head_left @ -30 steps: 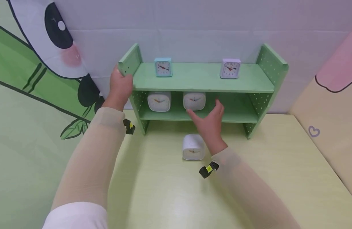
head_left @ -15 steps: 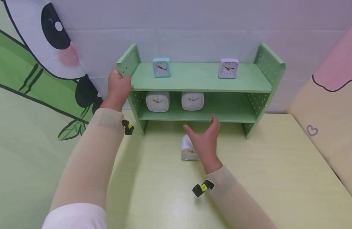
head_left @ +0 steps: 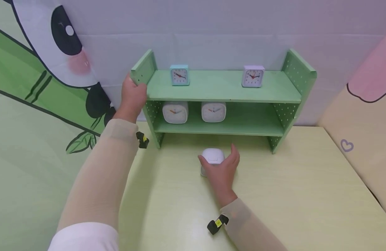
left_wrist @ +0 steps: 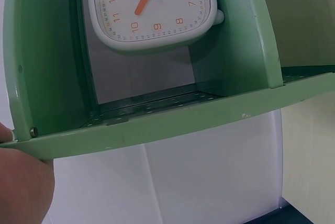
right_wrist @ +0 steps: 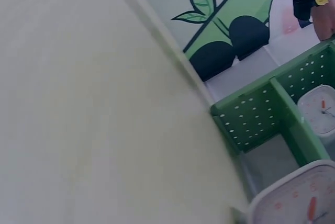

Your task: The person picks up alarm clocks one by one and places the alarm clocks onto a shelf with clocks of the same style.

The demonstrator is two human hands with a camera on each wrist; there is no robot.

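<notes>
My left hand [head_left: 132, 97] grips the left side panel of a two-tier green shelf [head_left: 216, 91]; its thumb also shows at the panel's edge in the left wrist view. A white alarm clock [head_left: 213, 155] stands on the table in front of the shelf. Around it my right hand [head_left: 221, 174] is spread, thumb by its left side and fingers to its right, covering much of its face. Two white alarm clocks stand on the lower tier, one at the left [head_left: 175, 112] and one nearer the middle [head_left: 213, 112].
On the upper tier stand a small blue clock [head_left: 179, 75] at the left and a small purple clock [head_left: 253, 76] at the right. The shelf stands at the back of a pale wooden table [head_left: 306, 195], against a printed cloth backdrop [head_left: 212, 38].
My right hand has come down and back from the lower tier, near the middle white clock, to the white clock on the table. My left hand has kept its grip on the shelf.
</notes>
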